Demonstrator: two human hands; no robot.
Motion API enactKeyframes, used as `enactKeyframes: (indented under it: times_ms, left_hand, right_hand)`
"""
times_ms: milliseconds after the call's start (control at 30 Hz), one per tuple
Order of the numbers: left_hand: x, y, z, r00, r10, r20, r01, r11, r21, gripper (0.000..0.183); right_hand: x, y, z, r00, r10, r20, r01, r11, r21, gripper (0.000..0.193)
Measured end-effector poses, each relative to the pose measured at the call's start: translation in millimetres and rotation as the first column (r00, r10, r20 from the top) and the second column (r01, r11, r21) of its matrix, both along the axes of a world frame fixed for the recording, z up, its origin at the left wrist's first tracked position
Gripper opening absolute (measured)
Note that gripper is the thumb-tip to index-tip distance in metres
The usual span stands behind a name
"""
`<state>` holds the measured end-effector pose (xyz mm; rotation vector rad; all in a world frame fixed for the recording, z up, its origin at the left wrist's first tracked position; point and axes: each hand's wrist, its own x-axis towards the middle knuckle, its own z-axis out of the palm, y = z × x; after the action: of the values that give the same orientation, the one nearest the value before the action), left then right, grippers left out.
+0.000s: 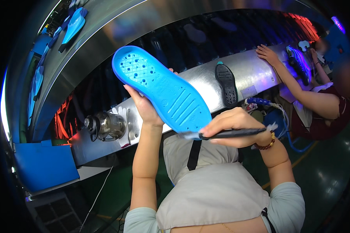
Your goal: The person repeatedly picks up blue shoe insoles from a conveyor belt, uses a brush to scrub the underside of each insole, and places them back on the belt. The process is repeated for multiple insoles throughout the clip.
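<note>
My left hand (pixel 147 108) grips a bright blue shoe sole (pixel 165 91) from beneath, near its heel, and holds it tilted above the metal ledge. The sole's inner face is toward me, with small holes at the heel and slanting ridges at the forefoot. My right hand (pixel 234 122) is closed around the black handle of a brush (pixel 237 133). Pale, motion-smeared bristles lie at the toe rim of the blue sole. Beyond my right hand, a dark shoe sole (pixel 226 85) with a teal tip lies on the ledge.
A metal pot (pixel 107 126) with a black cap stands on the ledge (pixel 256 62) at left, beside white gloves (pixel 122 120). Dark rollers (pixel 171 39) run behind the ledge. A blue box (pixel 44 165) is at lower left. At right, a co-worker's arm (pixel 295 83) reaches over the ledge.
</note>
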<state>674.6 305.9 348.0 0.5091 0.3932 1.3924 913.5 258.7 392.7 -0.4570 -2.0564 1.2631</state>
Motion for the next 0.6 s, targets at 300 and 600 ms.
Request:
enactKeyframes:
  times_ms: [300, 600]
  left_hand:
    - [-5.2, 14.6, 22.3, 0.998, 0.017, -0.061, -0.012, 0.997, 0.078, 0.088]
    - [20.4, -0.3, 59.5, 0.983, -0.172, -0.057, 0.181, 0.948, 0.263, 0.091]
  right_hand:
    - [13.8, 6.0, -7.9, 0.995, -0.005, -0.101, 0.003, 1.0, -0.023, 0.021]
    - [-6.3, 6.9, -6.2, 0.737, -0.423, -0.527, -0.055, 0.74, -0.671, 0.017]
